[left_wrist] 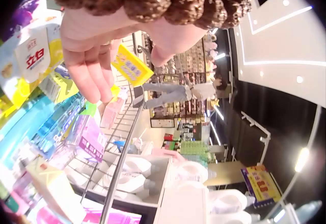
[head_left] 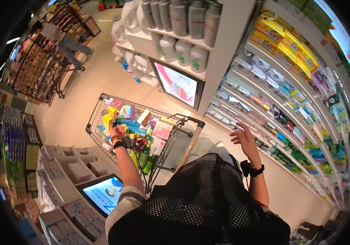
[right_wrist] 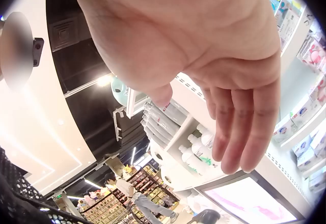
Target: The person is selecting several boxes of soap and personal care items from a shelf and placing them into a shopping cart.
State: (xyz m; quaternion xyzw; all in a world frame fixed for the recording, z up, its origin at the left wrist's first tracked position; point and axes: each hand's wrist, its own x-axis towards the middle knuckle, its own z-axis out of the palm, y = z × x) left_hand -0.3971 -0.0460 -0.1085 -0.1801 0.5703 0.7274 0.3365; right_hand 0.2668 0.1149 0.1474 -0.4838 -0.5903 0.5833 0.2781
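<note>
Yellow box (left_wrist: 131,66), inside the shopping cart's (head_left: 94,112) end opposite its handle, slants lengthwise down-right in the left wrist view. Left hand (head_left: 117,131) nearest, fingers together, thumb apart; contact unclear. Right hand (head_left: 245,141), beyond the cart's handle side, has fingers loosely extended.

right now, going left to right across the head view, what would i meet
blue packs on the left shelf, a person in jeans, the left hand, a lit screen below the white bottles, the right hand
</note>
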